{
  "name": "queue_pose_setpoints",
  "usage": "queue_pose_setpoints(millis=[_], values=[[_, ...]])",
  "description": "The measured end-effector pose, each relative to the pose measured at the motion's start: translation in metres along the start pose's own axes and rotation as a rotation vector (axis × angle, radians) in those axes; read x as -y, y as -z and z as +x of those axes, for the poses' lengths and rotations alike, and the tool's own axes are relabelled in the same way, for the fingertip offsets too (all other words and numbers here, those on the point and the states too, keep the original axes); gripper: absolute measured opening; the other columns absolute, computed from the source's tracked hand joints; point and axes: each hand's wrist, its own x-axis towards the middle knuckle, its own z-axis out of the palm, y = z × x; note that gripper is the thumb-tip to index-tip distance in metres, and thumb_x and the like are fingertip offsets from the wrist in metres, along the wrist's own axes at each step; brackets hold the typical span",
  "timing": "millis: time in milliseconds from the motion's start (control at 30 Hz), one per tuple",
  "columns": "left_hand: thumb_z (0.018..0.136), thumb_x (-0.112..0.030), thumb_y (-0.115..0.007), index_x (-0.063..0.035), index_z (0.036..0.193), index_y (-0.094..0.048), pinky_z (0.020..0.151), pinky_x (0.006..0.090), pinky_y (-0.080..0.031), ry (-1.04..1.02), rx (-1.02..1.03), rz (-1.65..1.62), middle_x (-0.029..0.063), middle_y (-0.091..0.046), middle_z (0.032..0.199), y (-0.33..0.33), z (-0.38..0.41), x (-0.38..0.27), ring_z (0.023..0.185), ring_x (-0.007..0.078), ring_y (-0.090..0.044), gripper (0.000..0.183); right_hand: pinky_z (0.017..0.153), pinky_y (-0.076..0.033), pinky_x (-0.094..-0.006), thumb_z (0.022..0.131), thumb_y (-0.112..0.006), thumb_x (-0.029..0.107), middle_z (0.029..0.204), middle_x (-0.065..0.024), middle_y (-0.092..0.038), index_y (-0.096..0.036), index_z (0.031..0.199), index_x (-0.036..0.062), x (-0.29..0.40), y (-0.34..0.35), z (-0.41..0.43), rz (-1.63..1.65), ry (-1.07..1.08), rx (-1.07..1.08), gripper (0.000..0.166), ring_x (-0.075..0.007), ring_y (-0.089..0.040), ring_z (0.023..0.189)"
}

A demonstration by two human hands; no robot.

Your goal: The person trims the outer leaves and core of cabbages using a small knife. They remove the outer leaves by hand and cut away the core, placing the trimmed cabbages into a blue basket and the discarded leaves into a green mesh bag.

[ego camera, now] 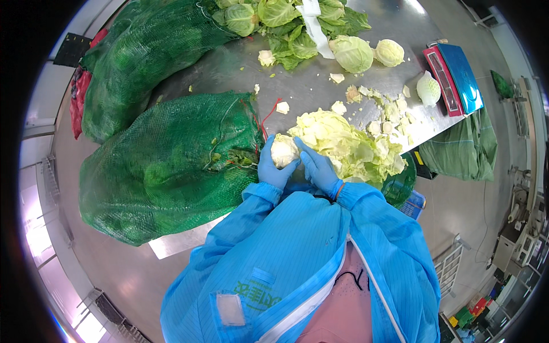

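My left hand [274, 168], in a blue glove, holds a small, pale, peeled cabbage head [284, 151] at the table's near edge. Beside it on the right is my right hand [316, 167], also gloved, its fingertips close to the head; whether they touch it I cannot tell. Loose pale cabbage leaves [343, 137] lie heaped just beyond and right of that hand. On the left, a full green mesh sack [171, 171] reaches up to my left hand, with red string [270, 115] at its mouth. Cut stem pieces [387, 127] are scattered further right.
A second green mesh sack [150, 55] lies at the back left of the metal table [296, 81]. Leafy cabbages [279, 13], a whole cabbage [352, 54] and a pale one [389, 53] are at the back. Blue and red folders [460, 79] sit at the right edge.
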Motion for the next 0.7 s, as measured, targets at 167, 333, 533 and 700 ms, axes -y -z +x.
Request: queue_pose_setpoints(millis=[167, 333, 533, 700], values=[[0.065, -0.023, -0.087, -0.0056, 0.144, -0.036, 0.104, 0.04, -0.043, 0.046, 0.028, 0.003, 0.0198, -0.047, 0.138, 0.001, 0.001, -0.002, 0.124, 0.0323, -0.05, 0.096, 0.075, -0.05, -0.0381, 0.102, -0.045, 0.038, 0.086, -0.0185, -0.067, -0.03, 0.151, 0.0218, -0.003, 0.007, 0.003, -0.317, 0.042, -0.005, 0.054, -0.0292, -0.064, 0.077], [0.065, -0.023, -0.087, -0.0046, 0.145, -0.035, 0.105, 0.0393, -0.042, 0.019, 0.037, 0.008, 0.0201, -0.047, 0.138, 0.003, 0.001, -0.001, 0.126, 0.0314, -0.049, 0.097, 0.086, -0.047, -0.0459, 0.101, -0.043, 0.04, 0.103, -0.029, -0.064, -0.027, 0.152, 0.0257, 0.005, 0.011, 0.0, -0.484, 0.054, 0.045, 0.055, -0.0437, -0.062, 0.096], [0.069, -0.013, -0.083, -0.0033, 0.146, -0.032, 0.104, 0.0384, -0.043, -0.04, 0.066, 0.072, 0.0178, -0.046, 0.14, 0.005, 0.001, -0.013, 0.126, 0.0286, -0.049, 0.092, 0.092, -0.046, -0.0471, 0.102, -0.041, 0.041, 0.112, -0.0312, -0.061, -0.027, 0.152, 0.0275, 0.011, 0.013, -0.002, -0.467, -0.033, 0.088, 0.054, -0.0454, -0.059, 0.102], [0.067, -0.024, -0.086, -0.0065, 0.146, -0.033, 0.103, 0.0405, -0.042, -0.06, 0.067, 0.094, 0.0189, -0.045, 0.139, 0.003, 0.0, -0.005, 0.125, 0.0332, -0.049, 0.096, 0.09, -0.046, -0.0471, 0.102, -0.041, 0.04, 0.11, -0.029, -0.062, -0.029, 0.151, 0.0276, 0.002, 0.012, 0.0, -0.435, -0.024, 0.058, 0.052, -0.0443, -0.06, 0.099]])
